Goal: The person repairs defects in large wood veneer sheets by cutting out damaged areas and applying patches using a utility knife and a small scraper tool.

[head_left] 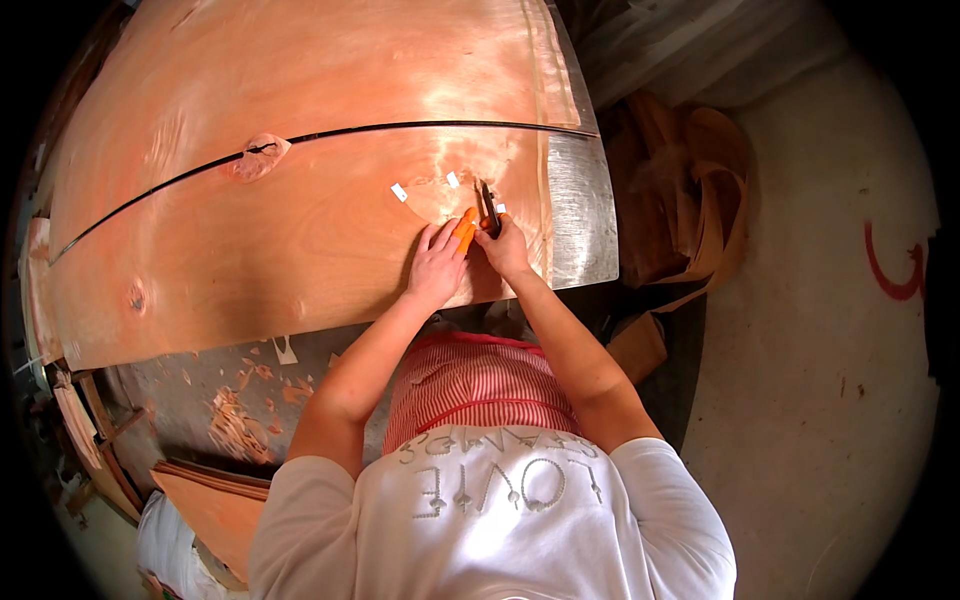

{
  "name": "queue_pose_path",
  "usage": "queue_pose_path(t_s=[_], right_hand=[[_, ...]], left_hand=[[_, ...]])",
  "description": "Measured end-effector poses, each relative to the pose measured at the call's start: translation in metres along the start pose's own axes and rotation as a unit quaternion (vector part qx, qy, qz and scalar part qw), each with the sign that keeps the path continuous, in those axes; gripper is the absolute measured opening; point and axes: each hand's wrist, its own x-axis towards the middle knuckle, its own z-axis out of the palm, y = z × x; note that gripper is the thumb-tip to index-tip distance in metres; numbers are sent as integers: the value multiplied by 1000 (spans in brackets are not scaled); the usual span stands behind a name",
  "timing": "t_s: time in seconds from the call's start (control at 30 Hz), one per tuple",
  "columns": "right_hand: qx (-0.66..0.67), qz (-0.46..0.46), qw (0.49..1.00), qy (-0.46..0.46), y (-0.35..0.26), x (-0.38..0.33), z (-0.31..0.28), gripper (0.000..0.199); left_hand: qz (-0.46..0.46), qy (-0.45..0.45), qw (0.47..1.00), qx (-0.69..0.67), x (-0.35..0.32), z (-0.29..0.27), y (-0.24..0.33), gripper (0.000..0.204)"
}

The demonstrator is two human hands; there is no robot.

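A large sheet of reddish-brown wood veneer [300,240] lies in front of me. My left hand [437,264] rests flat on it with fingers stretched forward, and orange finger covers [465,230] are on some of them. Close to its right, my right hand [508,248] grips a slim black knife-like tool [489,203] that points away from me. Its exact kind and tip are hard to make out. Small white pieces of tape [398,192] stick to the veneer around a patch just beyond my hands.
A dark seam [400,126] crosses the wood, passing a cracked knot patch [262,157]. Bare metal [583,215] forms the table's right end. Curled veneer strips [715,200] lie beyond it. Wood scraps [238,425] litter the floor at left, near stacked veneer sheets [210,510].
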Motion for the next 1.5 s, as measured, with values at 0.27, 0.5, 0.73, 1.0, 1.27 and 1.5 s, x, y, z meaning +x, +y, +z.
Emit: queue_pose_path(t_s=[0.27,0.5,0.73,1.0,1.27,1.5], right_hand=[[124,91,988,-30,33,-28,-65,23],[42,54,998,-1,50,-71,-113,17],[-127,-145,980,57,44,-62,-101,17],[-154,-126,969,-143,-22,-88,-57,29],[-423,-161,854,-258,-53,-81,-14,32],[-470,-218,825,-224,-46,-71,-2,42]], left_hand=[[8,-29,999,-15,2,-5,4,49],[21,-19,986,-167,-2,-31,-8,41],[-218,119,969,-19,-81,-52,-57,60],[-349,68,934,44,-160,-63,-107,72],[-330,182,926,-37,-202,-61,-97,54],[-357,171,911,-113,-290,-43,-56,53]])
